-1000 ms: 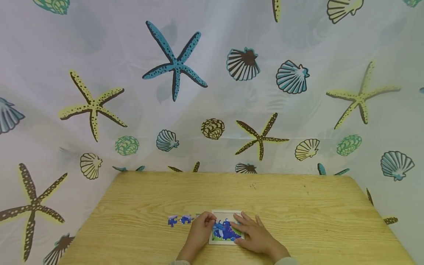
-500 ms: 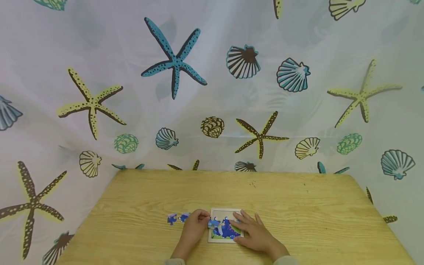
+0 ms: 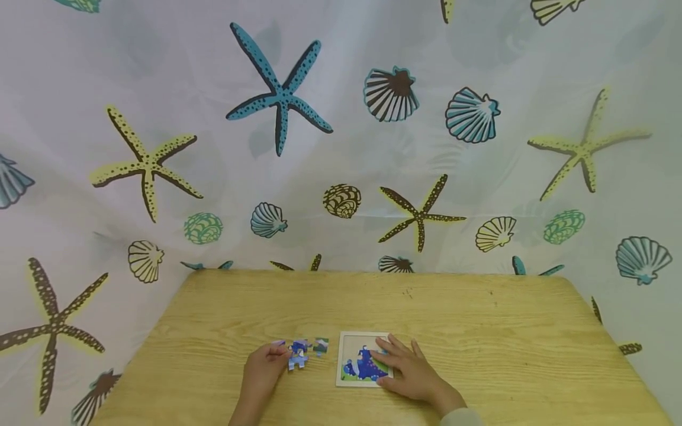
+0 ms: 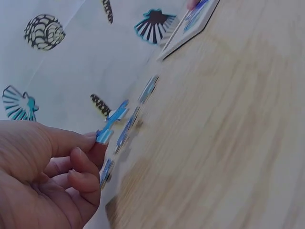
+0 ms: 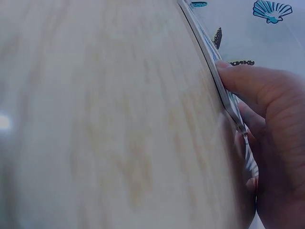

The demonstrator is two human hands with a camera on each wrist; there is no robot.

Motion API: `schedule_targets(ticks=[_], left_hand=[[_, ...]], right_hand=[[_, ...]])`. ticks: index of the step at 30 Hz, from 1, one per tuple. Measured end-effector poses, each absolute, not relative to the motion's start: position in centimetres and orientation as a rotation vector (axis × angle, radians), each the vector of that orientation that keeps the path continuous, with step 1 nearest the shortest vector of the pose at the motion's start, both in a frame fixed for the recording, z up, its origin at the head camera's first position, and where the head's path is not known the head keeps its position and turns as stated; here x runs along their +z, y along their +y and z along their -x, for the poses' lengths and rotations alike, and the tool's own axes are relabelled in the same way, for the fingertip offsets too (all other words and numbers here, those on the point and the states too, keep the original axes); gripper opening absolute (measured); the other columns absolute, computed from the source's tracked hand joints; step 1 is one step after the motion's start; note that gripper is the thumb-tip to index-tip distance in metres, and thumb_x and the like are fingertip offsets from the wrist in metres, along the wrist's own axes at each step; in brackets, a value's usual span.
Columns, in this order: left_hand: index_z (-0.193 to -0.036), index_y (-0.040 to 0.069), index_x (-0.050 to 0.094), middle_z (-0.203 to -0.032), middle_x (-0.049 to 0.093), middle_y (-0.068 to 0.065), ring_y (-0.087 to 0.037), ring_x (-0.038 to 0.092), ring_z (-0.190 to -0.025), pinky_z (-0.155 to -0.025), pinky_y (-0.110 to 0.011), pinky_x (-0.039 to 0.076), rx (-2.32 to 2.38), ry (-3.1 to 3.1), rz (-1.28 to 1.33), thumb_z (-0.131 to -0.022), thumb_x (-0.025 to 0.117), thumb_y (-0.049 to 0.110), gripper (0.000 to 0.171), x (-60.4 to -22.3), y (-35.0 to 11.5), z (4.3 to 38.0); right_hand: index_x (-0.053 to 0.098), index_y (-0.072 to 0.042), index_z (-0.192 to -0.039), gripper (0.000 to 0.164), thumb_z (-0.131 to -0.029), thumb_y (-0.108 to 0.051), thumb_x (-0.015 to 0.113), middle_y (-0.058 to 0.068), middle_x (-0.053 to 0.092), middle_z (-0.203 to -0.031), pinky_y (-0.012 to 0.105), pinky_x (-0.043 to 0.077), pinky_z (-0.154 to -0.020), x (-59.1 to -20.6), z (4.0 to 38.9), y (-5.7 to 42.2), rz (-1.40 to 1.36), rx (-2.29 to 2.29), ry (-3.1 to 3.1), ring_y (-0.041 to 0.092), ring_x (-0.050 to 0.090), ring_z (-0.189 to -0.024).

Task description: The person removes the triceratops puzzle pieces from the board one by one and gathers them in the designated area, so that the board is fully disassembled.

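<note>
My left hand (image 3: 261, 373) pinches a blue jigsaw piece (image 4: 110, 126) between thumb and fingertips, just above the tabletop. In the head view that piece overlaps a short row of loose jigsaw pieces (image 3: 321, 345) to the left of the puzzle tray. The pale-rimmed puzzle tray (image 3: 338, 364) lies flat, with a dark blue dinosaur picture (image 3: 367, 368) partly filled in; its upper left shows bare backing. Across the tray's right side rests my right hand (image 3: 410, 374), fingers spread, thumb at the near edge (image 5: 214, 78). Part of the picture is hidden under those fingers.
The wooden table (image 3: 506, 343) extends to both sides and behind the tray. A white cloth (image 3: 341, 148) printed with starfish and shells hangs around its back and sides.
My left hand has moved left from the tray, carrying the blue piece away from the upper left of the picture to the loose pieces. The right hand has stayed on the tray.
</note>
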State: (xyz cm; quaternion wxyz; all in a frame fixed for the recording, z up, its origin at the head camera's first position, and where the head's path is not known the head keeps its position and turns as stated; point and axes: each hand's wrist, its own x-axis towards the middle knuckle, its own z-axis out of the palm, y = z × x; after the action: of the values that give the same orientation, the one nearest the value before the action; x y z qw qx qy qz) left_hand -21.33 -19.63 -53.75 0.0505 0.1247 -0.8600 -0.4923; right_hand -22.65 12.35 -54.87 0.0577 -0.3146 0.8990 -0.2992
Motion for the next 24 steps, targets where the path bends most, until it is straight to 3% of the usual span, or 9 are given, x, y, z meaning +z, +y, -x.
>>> schedule_targets(ticks=[9, 24], left_hand=[[-0.087, -0.004, 0.067, -0.081, 0.069, -0.009, -0.014, 0.061, -0.071, -0.064, -0.028, 0.045, -1.449, -2.646, -0.455, -0.082, 0.069, 0.011, 0.015, -53.5, -22.4, 20.0], [-0.083, -0.004, 0.066, -0.072, 0.065, -0.005, -0.015, 0.056, -0.065, -0.061, -0.029, 0.042, -1.375, -2.691, -0.466, -0.082, 0.068, 0.009, 0.013, -52.9, -23.0, 19.8]], right_hand=[[0.051, -0.014, -0.136, 0.053, -0.09, -0.04, 0.059, 0.008, 0.035, -0.149, 0.068, 0.002, -0.104, -55.2, 22.6, 12.2, 0.969, -0.928, 2.724, 0.037, 0.021, -0.14], [0.051, -0.014, -0.136, 0.054, -0.09, -0.04, 0.06, 0.008, 0.035, -0.15, 0.069, 0.0, -0.104, -54.9, 22.6, 12.1, 0.925, -0.957, 2.688, 0.036, 0.019, -0.141]])
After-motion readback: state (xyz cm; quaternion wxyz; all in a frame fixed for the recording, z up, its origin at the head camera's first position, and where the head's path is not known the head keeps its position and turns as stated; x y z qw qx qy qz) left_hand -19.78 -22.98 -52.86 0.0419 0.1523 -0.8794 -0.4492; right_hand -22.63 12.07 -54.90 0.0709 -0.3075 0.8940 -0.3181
